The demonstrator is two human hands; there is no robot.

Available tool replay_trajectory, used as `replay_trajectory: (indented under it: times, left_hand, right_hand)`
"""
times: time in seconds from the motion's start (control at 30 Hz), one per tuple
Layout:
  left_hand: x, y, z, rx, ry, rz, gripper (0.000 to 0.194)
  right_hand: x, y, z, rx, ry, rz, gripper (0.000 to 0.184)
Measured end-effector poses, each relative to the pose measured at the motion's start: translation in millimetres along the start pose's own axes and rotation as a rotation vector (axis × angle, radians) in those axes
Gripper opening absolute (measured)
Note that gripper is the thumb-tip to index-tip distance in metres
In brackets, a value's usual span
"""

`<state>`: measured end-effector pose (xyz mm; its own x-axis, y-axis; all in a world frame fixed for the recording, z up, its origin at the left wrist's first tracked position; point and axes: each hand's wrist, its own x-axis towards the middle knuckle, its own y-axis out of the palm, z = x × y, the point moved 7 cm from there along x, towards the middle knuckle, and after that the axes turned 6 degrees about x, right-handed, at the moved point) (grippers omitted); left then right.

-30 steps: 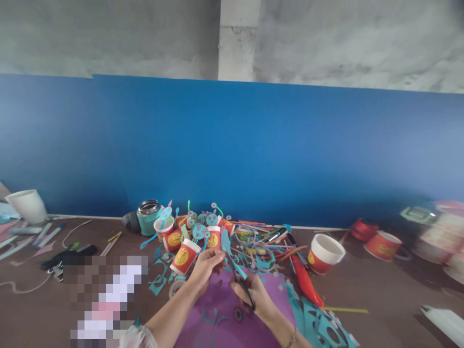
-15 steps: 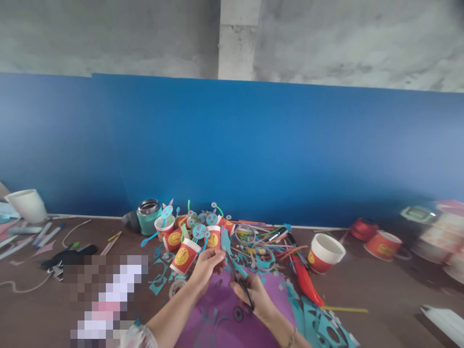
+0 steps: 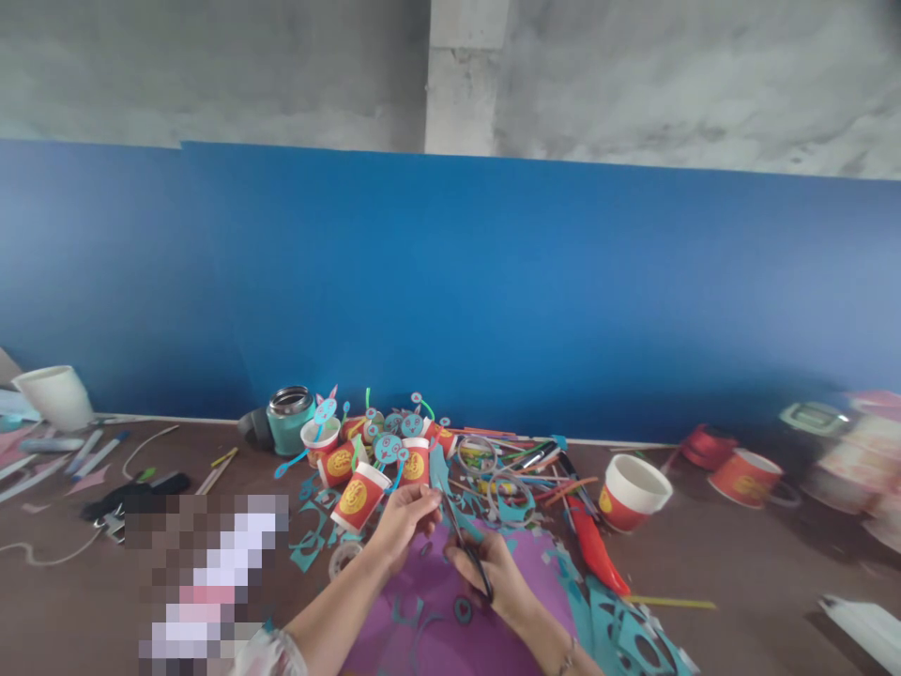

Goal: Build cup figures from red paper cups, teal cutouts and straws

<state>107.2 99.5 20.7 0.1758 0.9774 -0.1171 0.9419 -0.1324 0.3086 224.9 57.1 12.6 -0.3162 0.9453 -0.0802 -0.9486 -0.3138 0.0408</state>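
Note:
Black-handled scissors (image 3: 480,566) are in my right hand (image 3: 503,577), its fingers closed round the handles and the blades pointing up and left. My left hand (image 3: 408,521) is pinched near the blade tips; whatever is between its fingertips is too small to make out. Under both hands lies a purple sheet (image 3: 422,638). A small blue paper circle with a dark ring and a red mark (image 3: 463,609) rests on it, beside thin blue offcuts. Just behind my left hand stand red paper cups (image 3: 360,496) with blue paper faces (image 3: 387,449) on them.
A teal thermos (image 3: 290,427) stands at the back left. Straws, pens and tape rolls (image 3: 511,493) are heaped behind the sheet. To the right are a red pouch (image 3: 595,549), stacked paper cups (image 3: 633,493) and blue cut-out scraps (image 3: 626,629). A blue partition (image 3: 450,300) borders the table.
Both hands stay in nearly the same place over the purple sheet. The scissors have shifted only very slightly at the left fingertips.

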Motion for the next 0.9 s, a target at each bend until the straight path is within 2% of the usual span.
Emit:
replay_trajectory:
  times: [0.33,0.67,0.9]
  left_hand:
    - [-1.3,0.3,-3.2,0.050,0.066,-0.001,0.036]
    - [0.9,2.0,-12.2,0.154,0.133,0.058,0.037]
    - [2.7,-1.2,-13.2,0.200,0.148,0.062,0.032]
  right_hand:
    - [5.1,-5.4,-4.3,0.016,-0.032,-0.034,0.036]
    - [2.6,-4.2,1.0,0.046,-0.008,-0.036,0.033]
    - [3.2,-7.6,-6.1,0.101,0.025,-0.047,0.042]
